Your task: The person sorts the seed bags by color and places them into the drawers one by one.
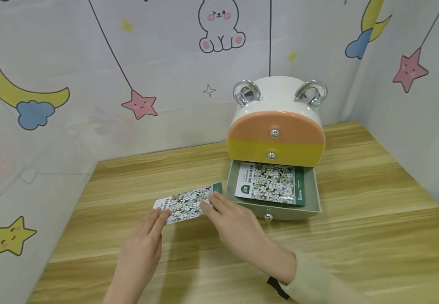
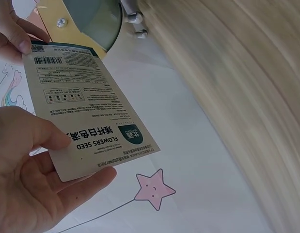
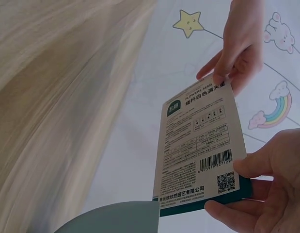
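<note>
Between my two hands a flower seed packet is held above the table, its white-flower photo facing up in the head view. My left hand pinches the white end, thumb on the printed back in the left wrist view. The green end is pinched by my right hand, near the barcode and QR code on the back in the right wrist view. Just right of it, a second, matching seed packet lies in the pulled-out pale green drawer.
The drawer belongs to a rounded white cabinet with silver ears. Its orange drawer and yellow drawer are closed. The wood-grain table meets a cartoon-printed wall covering behind and at both sides.
</note>
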Tool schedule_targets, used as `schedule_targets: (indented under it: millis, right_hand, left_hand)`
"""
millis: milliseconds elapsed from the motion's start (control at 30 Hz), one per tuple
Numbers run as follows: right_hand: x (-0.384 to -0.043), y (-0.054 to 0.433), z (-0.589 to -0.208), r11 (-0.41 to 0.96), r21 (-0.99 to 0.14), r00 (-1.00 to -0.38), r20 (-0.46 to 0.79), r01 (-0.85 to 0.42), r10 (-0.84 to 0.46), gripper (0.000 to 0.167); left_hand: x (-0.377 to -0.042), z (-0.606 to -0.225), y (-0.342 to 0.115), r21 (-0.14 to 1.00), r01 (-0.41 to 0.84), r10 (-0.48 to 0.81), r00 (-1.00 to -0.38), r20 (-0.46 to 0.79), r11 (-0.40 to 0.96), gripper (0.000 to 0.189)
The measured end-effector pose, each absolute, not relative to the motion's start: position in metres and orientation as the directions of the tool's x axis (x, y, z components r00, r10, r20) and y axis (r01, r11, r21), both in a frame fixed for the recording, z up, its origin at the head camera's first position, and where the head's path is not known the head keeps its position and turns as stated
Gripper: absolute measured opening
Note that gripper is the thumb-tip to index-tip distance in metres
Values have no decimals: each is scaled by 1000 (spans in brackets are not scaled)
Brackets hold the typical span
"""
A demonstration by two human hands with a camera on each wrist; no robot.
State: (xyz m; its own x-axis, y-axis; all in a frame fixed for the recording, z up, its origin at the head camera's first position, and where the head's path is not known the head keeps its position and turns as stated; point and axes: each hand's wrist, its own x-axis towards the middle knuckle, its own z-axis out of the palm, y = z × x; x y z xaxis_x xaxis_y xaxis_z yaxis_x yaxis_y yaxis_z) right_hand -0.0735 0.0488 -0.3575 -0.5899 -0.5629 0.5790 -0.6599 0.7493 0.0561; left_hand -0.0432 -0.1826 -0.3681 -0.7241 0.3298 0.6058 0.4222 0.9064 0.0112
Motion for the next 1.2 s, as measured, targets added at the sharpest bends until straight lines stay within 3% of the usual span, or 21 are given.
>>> schedule_targets:
  millis: [300, 533, 700, 867, 1000, 1133, 1200]
  right_hand:
    - [-61, 66, -358, 746, 66, -553, 629, -662, -546, 56]
    - [-53, 82, -357, 758, 58, -562, 634, -650, -531, 57]
    - [-49, 95, -357, 765, 77, -568, 624, -639, -537, 59]
    - [-49, 106, -361, 764, 82, -539, 662, -640, -522, 52]
    - [-49, 114, -366, 755, 80, -495, 708, -651, -503, 28]
    - [-47, 123, -368, 752, 78, -474, 732, -654, -489, 50]
    - [-46, 128, -368, 752, 76, -477, 730, -655, -490, 45]
  left_hand:
    - [-38, -371, -171, 24, 460, 335, -680, 653, 888, 54]
    - [-39, -375, -162, 4, 537, 397, -628, 669, 844, 56]
    - [-42, -375, -153, -16, 563, 435, -620, 653, 826, 45]
    - [-47, -377, -144, -26, 582, 460, -614, 641, 813, 41]
    - [-51, -378, -136, -37, 603, 478, -591, 650, 797, 44]
    - [-55, -379, -129, -32, 629, 488, -569, 662, 777, 45]
    - [-57, -379, -126, -24, 638, 492, -569, 659, 770, 43]
